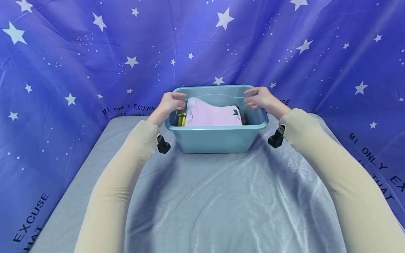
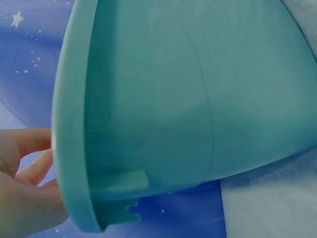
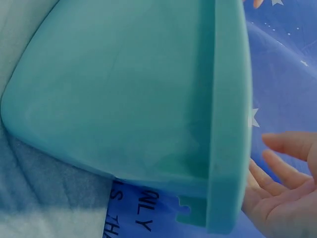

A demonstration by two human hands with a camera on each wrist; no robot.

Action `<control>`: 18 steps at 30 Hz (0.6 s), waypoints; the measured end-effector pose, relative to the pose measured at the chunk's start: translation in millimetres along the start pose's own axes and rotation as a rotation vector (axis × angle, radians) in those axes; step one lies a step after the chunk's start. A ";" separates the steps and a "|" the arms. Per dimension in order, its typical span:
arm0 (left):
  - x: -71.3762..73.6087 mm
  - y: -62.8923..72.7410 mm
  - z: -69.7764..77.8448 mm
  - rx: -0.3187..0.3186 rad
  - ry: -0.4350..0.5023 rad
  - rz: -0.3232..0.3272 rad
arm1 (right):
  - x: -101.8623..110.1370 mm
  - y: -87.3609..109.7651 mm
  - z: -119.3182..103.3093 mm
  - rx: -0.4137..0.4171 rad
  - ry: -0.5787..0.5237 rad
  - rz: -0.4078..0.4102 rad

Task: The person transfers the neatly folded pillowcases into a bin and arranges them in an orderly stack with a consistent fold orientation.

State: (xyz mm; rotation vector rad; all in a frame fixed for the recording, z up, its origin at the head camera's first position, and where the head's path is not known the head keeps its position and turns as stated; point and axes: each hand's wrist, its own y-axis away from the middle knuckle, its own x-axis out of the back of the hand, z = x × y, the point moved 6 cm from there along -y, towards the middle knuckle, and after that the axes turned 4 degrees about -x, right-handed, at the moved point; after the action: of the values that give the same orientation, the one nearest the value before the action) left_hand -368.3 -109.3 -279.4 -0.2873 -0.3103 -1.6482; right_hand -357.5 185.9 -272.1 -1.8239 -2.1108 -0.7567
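A light blue plastic tub (image 1: 215, 140) stands at the back of the covered table. Inside it lies a pink folded item (image 1: 212, 114) with a small dark leaf print at its right corner. My left hand (image 1: 171, 103) is over the tub's left rim, with its fingers reaching inward. Over the right rim, my right hand (image 1: 261, 98) has its fingers extended and apart. A thin pale line (image 1: 218, 94) spans the tub between both hands; I cannot tell whether it is a cord or whether either hand holds it. The wrist views show the fingers beyond the tub rim.
Yellow items (image 1: 181, 119) lie at the tub's left inside, and a dark object (image 1: 244, 118) at its right. A grey-blue velvety cloth (image 1: 221, 196) covers the table. Behind and around hangs a blue star-patterned curtain (image 1: 190, 38), close to the tub's back.
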 end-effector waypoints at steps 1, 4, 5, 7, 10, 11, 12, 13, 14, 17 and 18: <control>1.4 1.8 1.2 -0.019 -0.001 0.009 | -0.1 1.5 -1.1 0.027 0.020 0.004; 3.9 7.7 5.5 -0.087 -0.020 0.023 | -0.4 5.9 -4.3 0.105 0.058 0.027; 3.6 9.9 6.8 -0.107 -0.026 0.023 | -0.8 7.3 -5.4 0.129 0.059 0.032; 2.4 14.2 9.1 -0.140 -0.046 0.017 | -1.6 10.0 -6.6 0.168 0.064 0.039; 0.3 20.1 10.5 -0.169 -0.078 0.004 | -3.4 14.1 -7.6 0.217 0.093 0.045; -0.2 21.8 10.6 -0.175 -0.086 0.002 | -4.2 15.5 -7.7 0.235 0.104 0.044; -0.6 23.4 10.6 -0.184 -0.099 -0.002 | -4.9 17.4 -8.1 0.253 0.114 0.045; -0.7 25.1 10.6 -0.194 -0.112 -0.004 | -5.5 19.2 -8.3 0.274 0.122 0.046; -1.0 27.1 10.7 -0.207 -0.121 -0.008 | -6.0 21.0 -8.4 0.292 0.125 0.052; -0.3 32.2 10.2 -0.244 -0.139 -0.002 | -6.9 26.2 -8.5 0.349 0.117 0.068; -0.2 34.5 10.2 -0.257 -0.147 -0.001 | -7.0 28.0 -8.5 0.365 0.112 0.076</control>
State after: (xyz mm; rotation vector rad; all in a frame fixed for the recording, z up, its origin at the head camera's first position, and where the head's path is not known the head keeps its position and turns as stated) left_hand -333.9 -108.5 -268.9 -0.6036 -0.2080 -1.6720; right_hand -330.2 177.7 -262.5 -1.6149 -1.9438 -0.4108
